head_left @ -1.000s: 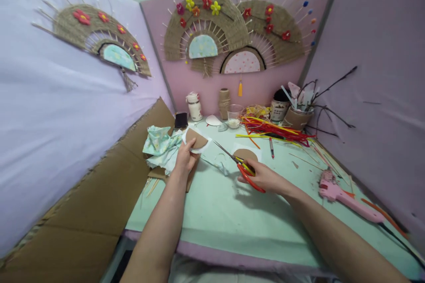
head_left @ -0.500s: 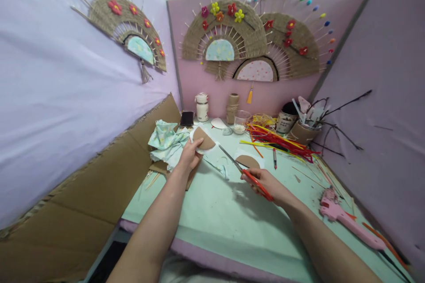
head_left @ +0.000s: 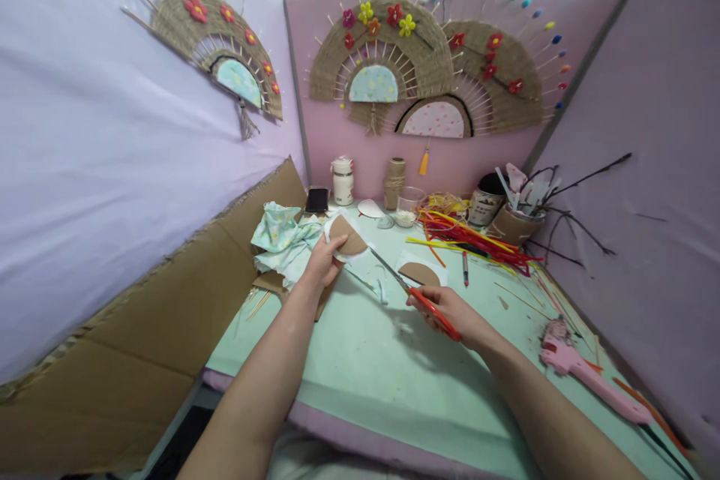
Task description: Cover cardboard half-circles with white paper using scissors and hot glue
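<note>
Between the thumb and fingers of my left hand (head_left: 325,261) is a brown cardboard half-circle (head_left: 349,237) with a white fabric margin around it. My right hand (head_left: 442,309) grips red-handled scissors (head_left: 432,309). The blades are parted, and one tip reaches the right corner of the fabric margin. Behind the scissors a second cardboard half-circle (head_left: 421,272) lies on white fabric on the table. A thin fabric strip (head_left: 365,285) lies below the held piece, and crumpled floral fabric (head_left: 278,232) is heaped to the left of my left hand.
A pink glue gun (head_left: 590,379) lies at the right with its cord. Red and yellow pipe cleaners (head_left: 484,240), a marker (head_left: 465,268), a plastic cup (head_left: 409,206) and a twine spool (head_left: 394,184) are farther back. A cardboard panel (head_left: 151,322) stands along the left edge.
Almost nothing differs. The held half-circle has shifted very slightly to the right, and the scissors stay nearly in place at its corner.
</note>
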